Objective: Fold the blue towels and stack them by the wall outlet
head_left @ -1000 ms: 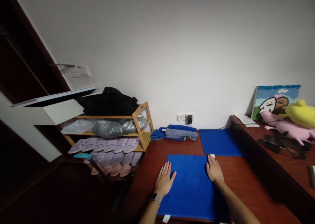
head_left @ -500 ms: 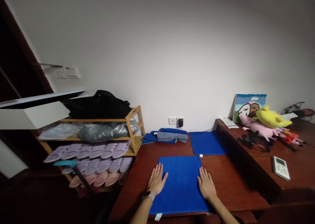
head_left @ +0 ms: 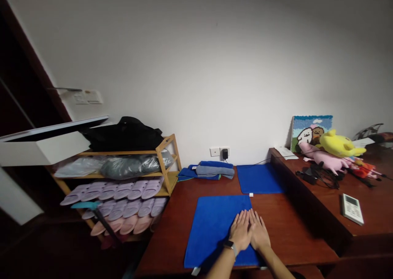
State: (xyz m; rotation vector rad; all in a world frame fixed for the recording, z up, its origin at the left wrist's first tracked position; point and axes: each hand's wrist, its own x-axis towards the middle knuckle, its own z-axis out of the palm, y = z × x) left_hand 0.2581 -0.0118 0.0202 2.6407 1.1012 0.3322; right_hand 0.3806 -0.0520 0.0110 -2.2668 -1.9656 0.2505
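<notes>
A blue cloth [head_left: 211, 226] lies spread on the brown wooden table [head_left: 166, 226], with a white tag at its near left corner. My left hand [head_left: 241, 230], a watch on its wrist, is over the cloth's right part with fingers stretched out and nothing held. Right beside it, my right hand [head_left: 259, 231] lies along the cloth's right edge, fingers extended and holding nothing. The two hands touch or nearly touch at the thumbs.
Behind lie a second blue cloth [head_left: 259, 178] and folded blue and grey cloths [head_left: 215, 170]. On the right, a raised desk holds plush toys [head_left: 340, 144], a remote-like white device [head_left: 352, 208] and cables. A shoe rack [head_left: 167, 164] with slippers stands left.
My left hand has moved right across the cloth, from its left edge to beside my right hand. The right hand has stayed near the right edge. The cloth lies much as before.
</notes>
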